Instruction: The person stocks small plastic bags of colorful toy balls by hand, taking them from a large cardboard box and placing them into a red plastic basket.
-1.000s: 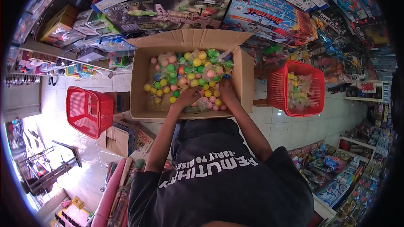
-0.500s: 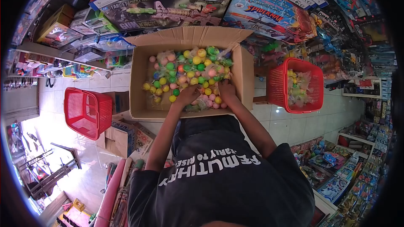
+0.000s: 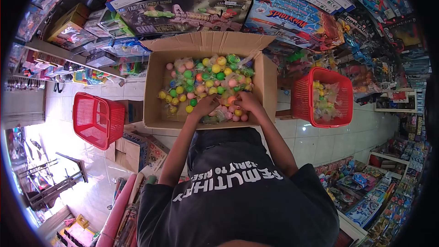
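Observation:
An open cardboard box (image 3: 153, 87) holds a pile of small colored balls (image 3: 187, 82), yellow, green, pink and orange, many of them in clear plastic bags. Both hands reach over the box's near edge into the pile. My left hand (image 3: 208, 106) is bent among the balls near the middle, and its fingertips are too small to read. My right hand (image 3: 247, 102) lies just to the right with curled fingers, touching an orange ball (image 3: 231, 99). Whether either hand grips anything cannot be made out. Pink balls (image 3: 228, 112) in a bag lie between the hands and the near wall.
A red basket (image 3: 98, 121) stands on the floor at the left. Another red basket (image 3: 322, 97) at the right holds bagged balls. Toy boxes (image 3: 192, 13) are stacked behind the cardboard box. Shelves of packaged toys (image 3: 366, 192) line the right, and rolled material (image 3: 123, 206) leans at lower left.
My right hand has shifted slightly inward and down toward my left hand, and an orange ball now shows at its fingertips. The whole view has shifted a little.

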`<state>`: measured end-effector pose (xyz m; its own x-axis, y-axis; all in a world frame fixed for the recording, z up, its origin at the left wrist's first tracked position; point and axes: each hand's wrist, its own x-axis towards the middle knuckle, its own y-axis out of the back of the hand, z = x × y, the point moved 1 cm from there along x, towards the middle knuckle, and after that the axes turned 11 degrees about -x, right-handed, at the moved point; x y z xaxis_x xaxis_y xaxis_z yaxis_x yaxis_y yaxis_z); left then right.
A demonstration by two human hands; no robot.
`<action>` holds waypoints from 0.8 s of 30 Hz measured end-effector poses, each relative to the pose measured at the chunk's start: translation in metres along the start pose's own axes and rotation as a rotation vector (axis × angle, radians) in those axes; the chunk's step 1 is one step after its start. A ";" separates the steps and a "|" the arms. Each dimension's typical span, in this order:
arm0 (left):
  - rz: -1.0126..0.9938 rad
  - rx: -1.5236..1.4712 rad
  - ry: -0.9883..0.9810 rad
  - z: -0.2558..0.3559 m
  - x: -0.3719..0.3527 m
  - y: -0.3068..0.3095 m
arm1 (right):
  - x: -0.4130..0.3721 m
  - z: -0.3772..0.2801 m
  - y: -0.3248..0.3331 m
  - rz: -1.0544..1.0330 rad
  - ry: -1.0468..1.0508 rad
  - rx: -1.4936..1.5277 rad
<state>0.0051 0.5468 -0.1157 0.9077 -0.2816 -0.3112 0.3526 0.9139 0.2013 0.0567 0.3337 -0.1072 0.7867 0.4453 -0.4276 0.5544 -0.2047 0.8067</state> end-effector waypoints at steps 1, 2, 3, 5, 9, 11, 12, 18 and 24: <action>0.004 0.005 -0.001 0.003 -0.001 0.000 | 0.003 0.003 -0.002 0.027 0.062 0.187; -0.007 -0.118 -0.013 0.005 -0.001 -0.001 | 0.006 0.006 -0.005 0.030 0.068 0.188; -0.018 -0.240 -0.025 0.006 -0.001 -0.002 | 0.006 0.002 -0.001 0.010 0.101 0.321; 0.001 -0.363 0.071 0.007 0.000 -0.002 | 0.005 -0.007 0.003 -0.010 0.140 0.456; -0.068 -0.718 0.247 0.035 -0.008 0.004 | 0.005 -0.029 0.007 0.053 0.283 0.562; -0.056 -0.718 0.190 0.018 -0.004 0.006 | 0.007 -0.036 0.009 0.059 0.305 0.524; -0.044 -0.721 0.135 0.018 -0.004 0.008 | 0.008 -0.040 0.011 0.066 0.324 0.560; 0.107 -0.701 0.010 0.018 -0.005 0.017 | 0.014 -0.046 0.013 0.075 0.359 0.720; 0.190 -0.755 -0.060 0.018 -0.004 0.024 | 0.029 -0.043 0.013 0.165 0.297 0.637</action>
<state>0.0143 0.5641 -0.0927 0.9554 -0.0960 -0.2794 -0.0411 0.8933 -0.4475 0.0754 0.3813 -0.0921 0.8172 0.5639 -0.1188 0.5564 -0.7182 0.4178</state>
